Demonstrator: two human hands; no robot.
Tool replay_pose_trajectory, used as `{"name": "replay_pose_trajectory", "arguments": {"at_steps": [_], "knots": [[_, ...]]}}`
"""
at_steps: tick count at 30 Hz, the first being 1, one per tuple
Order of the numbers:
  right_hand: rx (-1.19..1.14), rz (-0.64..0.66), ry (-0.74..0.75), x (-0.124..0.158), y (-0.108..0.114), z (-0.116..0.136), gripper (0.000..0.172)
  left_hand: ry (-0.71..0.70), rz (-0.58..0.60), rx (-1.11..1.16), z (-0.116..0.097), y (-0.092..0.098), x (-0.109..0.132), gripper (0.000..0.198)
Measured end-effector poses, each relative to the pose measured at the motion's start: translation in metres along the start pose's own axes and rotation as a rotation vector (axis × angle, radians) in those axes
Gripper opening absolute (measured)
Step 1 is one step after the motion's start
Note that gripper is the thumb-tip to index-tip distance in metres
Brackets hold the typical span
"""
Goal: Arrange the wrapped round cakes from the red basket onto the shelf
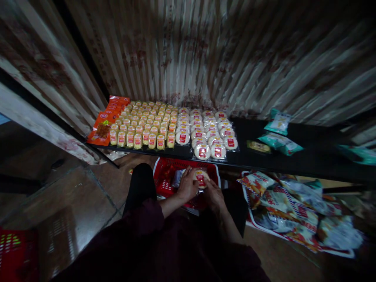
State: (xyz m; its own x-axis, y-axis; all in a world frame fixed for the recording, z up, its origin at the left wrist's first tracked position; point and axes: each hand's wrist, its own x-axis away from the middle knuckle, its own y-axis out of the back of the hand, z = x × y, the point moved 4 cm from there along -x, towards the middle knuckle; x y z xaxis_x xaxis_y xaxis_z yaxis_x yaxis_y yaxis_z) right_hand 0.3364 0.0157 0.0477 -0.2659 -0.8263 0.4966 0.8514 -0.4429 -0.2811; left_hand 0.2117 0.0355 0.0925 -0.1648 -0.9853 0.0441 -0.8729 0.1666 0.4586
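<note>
Between my two hands is a round, pale packaged cake (201, 178) in clear wrap with a red and yellow label. My left hand (188, 186) grips its left side, and my right hand (214, 192) holds its lower right edge. Both are above a red basket (157, 176) with a white rim, which has a few wrapped items inside. Just beyond, on a black shelf (243, 156), lie rows of matching round packaged cakes (211, 135). To their left stand rows of small yellow wrapped cakes (143, 127).
Orange snack packets (102, 125) overlap at the shelf's left end. Teal packets (280, 143) and a single yellow wrapped cake (258, 147) lie on its right part. A white-rimmed basket (337, 250) full of snack bags is at the right. Another red basket (17, 258) stands at lower left.
</note>
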Motion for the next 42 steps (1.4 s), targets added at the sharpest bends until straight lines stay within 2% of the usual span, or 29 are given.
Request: {"name": "replay_pose_trajectory", "arguments": {"at_steps": [5, 13, 18, 21, 28, 31, 34, 38, 42], "knots": [[0.073, -0.019, 0.153, -0.006, -0.003, 0.015, 0.048, -0.051, -0.053, -0.004, -0.008, 0.005, -0.012, 0.053], [0.214, -0.033, 0.353, -0.016, -0.002, 0.042, 0.053, -0.169, -0.112, -0.037, -0.022, -0.002, -0.031, 0.047], [0.372, -0.004, 0.45, -0.017, -0.01, 0.06, 0.049, -0.213, -0.144, -0.088, -0.023, -0.001, -0.041, 0.046], [0.456, -0.041, 0.497, -0.015, -0.014, 0.067, 0.046, -0.212, -0.159, -0.126, -0.023, 0.002, -0.045, 0.045], [0.242, -0.104, 0.493, -0.023, -0.014, 0.073, 0.048, -0.29, -0.283, -0.212, -0.026, 0.011, -0.057, 0.042], [0.248, -0.132, 0.54, -0.024, -0.017, 0.084, 0.048, -0.271, -0.366, -0.225, -0.021, 0.018, -0.07, 0.042], [0.352, -0.065, 0.592, -0.027, -0.034, 0.092, 0.045, -0.231, -0.408, -0.2, -0.014, 0.031, -0.084, 0.039], [0.54, 0.026, 0.631, -0.038, -0.07, 0.087, 0.04, -0.197, -0.485, -0.111, -0.008, 0.057, -0.089, 0.038], [0.612, 0.078, 0.644, -0.05, -0.103, 0.074, 0.038, -0.213, -0.456, -0.065, -0.002, 0.072, -0.084, 0.04]]}}
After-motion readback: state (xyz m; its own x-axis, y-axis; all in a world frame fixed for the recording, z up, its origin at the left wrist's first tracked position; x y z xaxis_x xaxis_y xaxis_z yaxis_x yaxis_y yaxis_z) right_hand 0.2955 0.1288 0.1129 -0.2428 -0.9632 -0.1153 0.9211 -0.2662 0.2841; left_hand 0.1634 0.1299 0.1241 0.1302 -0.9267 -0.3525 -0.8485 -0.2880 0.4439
